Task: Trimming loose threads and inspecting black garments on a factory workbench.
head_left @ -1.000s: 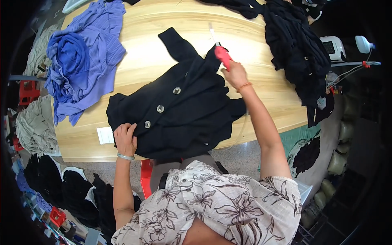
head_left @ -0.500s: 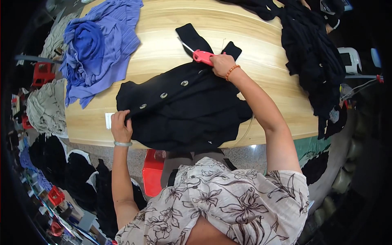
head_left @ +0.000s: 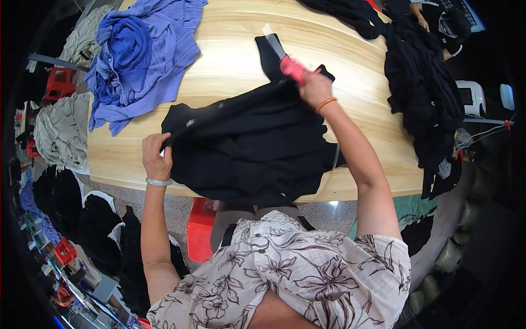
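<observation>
A black button-front knit cardigan (head_left: pixel 246 137) lies spread on the table before me, its far sleeve end (head_left: pixel 267 60) pointing away. My left hand (head_left: pixel 158 154) pinches the garment's left edge. The button edge is raised and pulled in a line toward my right hand (head_left: pixel 316 90). My right hand is closed round a red air blow gun (head_left: pixel 292 68) with a slim metal nozzle, smeared by motion, above the cardigan's far right part. Whether those fingers also grip the fabric cannot be made out. A thin clear hose (head_left: pixel 330 178) runs by the cardigan's right side.
Purple-blue knitwear (head_left: pixel 137 60) is heaped at the table's far left. More black garments (head_left: pixel 422 93) lie along the right side, near another person's hand (head_left: pixel 423 23). A red stool (head_left: pixel 200 233) stands under the near edge of the wooden table (head_left: pixel 230 33).
My right hand with the air blow gun has moved slightly right and nearer, turning the nozzle more upright. The cardigan's button edge has lifted and tightened; my left hand shifted slightly left.
</observation>
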Available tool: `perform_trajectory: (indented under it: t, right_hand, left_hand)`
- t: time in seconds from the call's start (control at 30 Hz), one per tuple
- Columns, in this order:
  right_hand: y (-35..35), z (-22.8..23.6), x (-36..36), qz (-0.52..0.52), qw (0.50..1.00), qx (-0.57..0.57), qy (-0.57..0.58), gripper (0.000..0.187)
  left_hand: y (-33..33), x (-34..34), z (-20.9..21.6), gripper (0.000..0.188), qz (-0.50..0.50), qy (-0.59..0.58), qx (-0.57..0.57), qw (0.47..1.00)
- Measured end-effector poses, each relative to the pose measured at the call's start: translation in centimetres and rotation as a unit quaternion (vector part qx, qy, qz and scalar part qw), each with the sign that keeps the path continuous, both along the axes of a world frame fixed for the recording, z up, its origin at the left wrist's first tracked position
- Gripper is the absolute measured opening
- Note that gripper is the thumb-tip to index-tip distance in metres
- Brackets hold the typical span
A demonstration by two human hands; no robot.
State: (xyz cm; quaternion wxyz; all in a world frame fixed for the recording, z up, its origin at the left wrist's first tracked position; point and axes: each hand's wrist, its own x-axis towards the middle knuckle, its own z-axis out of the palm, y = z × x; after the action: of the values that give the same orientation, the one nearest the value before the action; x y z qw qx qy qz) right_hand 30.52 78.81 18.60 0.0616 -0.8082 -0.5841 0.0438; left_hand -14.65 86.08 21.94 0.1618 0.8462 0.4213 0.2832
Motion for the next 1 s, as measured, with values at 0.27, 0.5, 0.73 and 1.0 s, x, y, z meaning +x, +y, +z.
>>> perform_trajectory:
  t: [0.27,0.5,0.73,1.0]
  right_hand:
    - [-6.1,11.8,5.5,0.006,0.986,0.168,-0.007,0.017]
    - [-20.9,4.8,0.0,-0.032,0.963,-0.267,-0.031,0.01]
    - [-23.9,7.3,-3.1,-0.083,0.969,-0.225,-0.061,0.018]
    - [-23.4,8.3,-5.6,-0.052,0.988,0.095,0.11,0.037]
  left_hand:
    - [-1.7,2.6,3.7,0.042,-0.103,-0.044,0.142,0.984]
    - [-7.3,0.3,-4.3,0.035,-0.184,0.119,-0.061,0.974]
    - [-8.2,1.0,-4.6,0.032,-0.114,0.068,-0.126,0.983]
    - [-8.1,0.8,-4.0,0.027,-0.083,0.065,-0.183,0.977]
